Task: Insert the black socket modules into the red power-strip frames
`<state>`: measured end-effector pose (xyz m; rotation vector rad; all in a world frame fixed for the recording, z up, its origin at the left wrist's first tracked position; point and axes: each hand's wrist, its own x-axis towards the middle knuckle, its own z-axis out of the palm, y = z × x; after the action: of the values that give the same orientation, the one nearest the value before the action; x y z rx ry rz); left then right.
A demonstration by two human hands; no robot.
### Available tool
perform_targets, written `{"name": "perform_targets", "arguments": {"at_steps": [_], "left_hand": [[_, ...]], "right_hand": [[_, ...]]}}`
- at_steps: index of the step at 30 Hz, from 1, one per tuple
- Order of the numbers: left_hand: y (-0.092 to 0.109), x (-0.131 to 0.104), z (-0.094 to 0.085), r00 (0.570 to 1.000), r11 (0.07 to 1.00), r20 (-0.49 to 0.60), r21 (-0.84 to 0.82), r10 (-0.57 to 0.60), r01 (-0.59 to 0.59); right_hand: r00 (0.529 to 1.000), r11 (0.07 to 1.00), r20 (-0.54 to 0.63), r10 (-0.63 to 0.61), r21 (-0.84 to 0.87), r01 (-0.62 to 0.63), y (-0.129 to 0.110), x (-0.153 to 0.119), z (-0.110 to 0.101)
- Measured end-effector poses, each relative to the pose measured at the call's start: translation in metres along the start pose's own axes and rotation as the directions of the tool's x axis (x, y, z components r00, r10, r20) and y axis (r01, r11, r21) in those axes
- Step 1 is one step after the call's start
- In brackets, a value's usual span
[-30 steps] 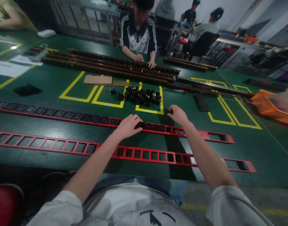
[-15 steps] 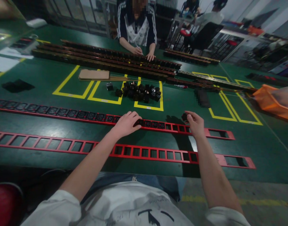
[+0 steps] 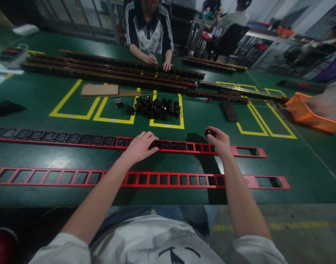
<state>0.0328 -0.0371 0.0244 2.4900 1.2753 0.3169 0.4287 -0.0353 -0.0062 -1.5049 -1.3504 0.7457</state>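
Observation:
My left hand (image 3: 142, 147) lies over the upper red slotted strip (image 3: 232, 150), its fingers and thumb closed about a black power socket (image 3: 156, 144) in the row. Part of that socket is hidden under the fingers. My right hand (image 3: 221, 141) pinches another small black socket (image 3: 209, 132) just above the strip, by its unfilled slots. Black sockets (image 3: 74, 138) fill the strip to the left, and a few more (image 3: 174, 145) sit right of my left hand. Nearer to me lies a second red strip (image 3: 286, 182) with open slots.
A heap of black sockets (image 3: 159, 108) lies beyond the strips, beside a cardboard piece (image 3: 99, 90). Long dark rails (image 3: 107, 71) stretch across the table. A co-worker (image 3: 150, 33) sits opposite, hands at the rails. An orange bin (image 3: 302, 108) stands at the right.
The whole view has shifted slightly, so things appear farther left. Both hands stay at nearly the same places along the strip, and the right still holds its socket.

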Motion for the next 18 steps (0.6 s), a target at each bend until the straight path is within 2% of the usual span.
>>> {"name": "perform_targets", "arguments": {"at_steps": [2, 5, 10, 15, 18], "left_hand": [[-0.0001, 0.0005, 0.0002, 1.000, 1.000, 0.004, 0.009, -0.004, 0.004], [-0.0005, 0.0012, 0.0011, 1.000, 1.000, 0.004, 0.016, 0.000, 0.000], [-0.0011, 0.0014, 0.0026, 1.000, 1.000, -0.001, 0.010, 0.001, -0.001], [-0.0015, 0.0014, 0.0030, 1.000, 1.000, -0.010, 0.011, -0.002, 0.002], [-0.0018, 0.0018, 0.0036, 1.000, 1.000, -0.008, 0.009, -0.002, 0.002]], "right_hand": [[0.999, 0.999, 0.025, -0.027, -0.026, 0.028, -0.0003, -0.0004, 0.0002], [0.999, 0.997, -0.007, -0.054, -0.046, 0.054, -0.0018, -0.0019, 0.0015], [0.998, 0.999, -0.046, -0.033, -0.037, 0.032, -0.0036, -0.0036, 0.0037], [0.992, 0.995, -0.098, -0.081, -0.063, 0.076, -0.0013, -0.0026, 0.0023], [0.993, 0.995, -0.103, -0.053, -0.088, 0.044, 0.0000, -0.0025, 0.0025]]}}
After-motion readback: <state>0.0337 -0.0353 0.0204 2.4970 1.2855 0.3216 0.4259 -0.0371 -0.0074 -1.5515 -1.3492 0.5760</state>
